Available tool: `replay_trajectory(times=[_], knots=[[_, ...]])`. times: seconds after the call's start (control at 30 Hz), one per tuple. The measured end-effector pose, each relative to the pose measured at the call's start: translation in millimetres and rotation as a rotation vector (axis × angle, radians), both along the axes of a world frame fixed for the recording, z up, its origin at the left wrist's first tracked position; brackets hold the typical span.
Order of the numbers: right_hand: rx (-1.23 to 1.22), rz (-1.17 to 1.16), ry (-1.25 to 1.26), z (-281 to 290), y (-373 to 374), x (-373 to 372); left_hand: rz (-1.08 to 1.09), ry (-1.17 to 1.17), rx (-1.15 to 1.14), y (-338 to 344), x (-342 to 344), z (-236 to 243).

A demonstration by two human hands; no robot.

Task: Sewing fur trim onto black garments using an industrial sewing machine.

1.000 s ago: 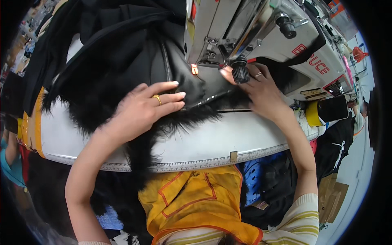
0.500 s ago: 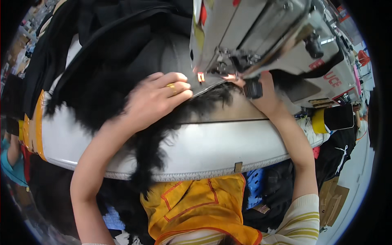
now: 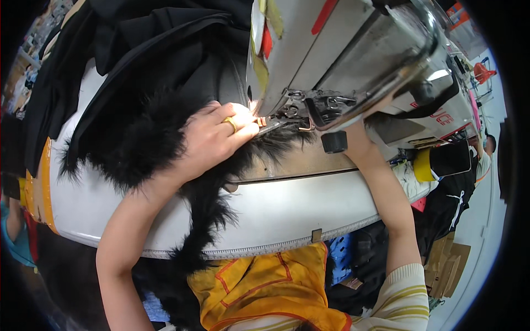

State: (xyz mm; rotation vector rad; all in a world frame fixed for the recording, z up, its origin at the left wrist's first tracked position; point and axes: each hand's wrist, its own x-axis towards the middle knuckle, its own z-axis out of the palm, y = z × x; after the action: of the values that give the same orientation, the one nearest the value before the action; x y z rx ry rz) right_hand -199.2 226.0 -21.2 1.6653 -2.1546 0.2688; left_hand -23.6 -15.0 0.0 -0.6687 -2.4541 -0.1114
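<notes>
A crowded sewing workshop is seen from above, with a white work table (image 3: 276,212) carrying a grey industrial sewing machine (image 3: 353,60) and heaps of black cloth at its far left corner. On the left, the black fur trim (image 3: 143,143) is spread over the table, one strand trailing over the near edge beside an orange garment (image 3: 259,287). The left hand (image 3: 212,138), wearing a gold ring (image 3: 231,124), is laid flat with fingers together, pressing the fur down just at the presser foot (image 3: 276,118). Compared with a second ago, the hand has been pushed closer to the needle and the view has been brought nearer the machine head, which suggests the seam is being fed through. The trim's long axis runs left to right along the table, its working end pointed under the foot. The right hand (image 3: 356,140) is largely hidden behind the machine; its grip cannot be told.
</notes>
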Motion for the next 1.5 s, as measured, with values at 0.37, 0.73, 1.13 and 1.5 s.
replay_trajectory(times=[0.37, 0.73, 1.13, 1.5], knots=[[-0.064, 0.079, -0.021, 27, -10, 20, 0.096, -0.033, 0.262, 3, 16, -2], [0.104, 0.166, 0.137, 41, 20, 47, 0.099, -0.084, 0.122, 24, 51, 10], [-0.003, -0.015, 0.052, 21, 30, -2, 0.134, -0.197, 0.139, 12, 12, 8], [0.021, -0.099, 0.039, 23, 24, 10, 0.295, -0.076, 0.044, 18, 15, -7]])
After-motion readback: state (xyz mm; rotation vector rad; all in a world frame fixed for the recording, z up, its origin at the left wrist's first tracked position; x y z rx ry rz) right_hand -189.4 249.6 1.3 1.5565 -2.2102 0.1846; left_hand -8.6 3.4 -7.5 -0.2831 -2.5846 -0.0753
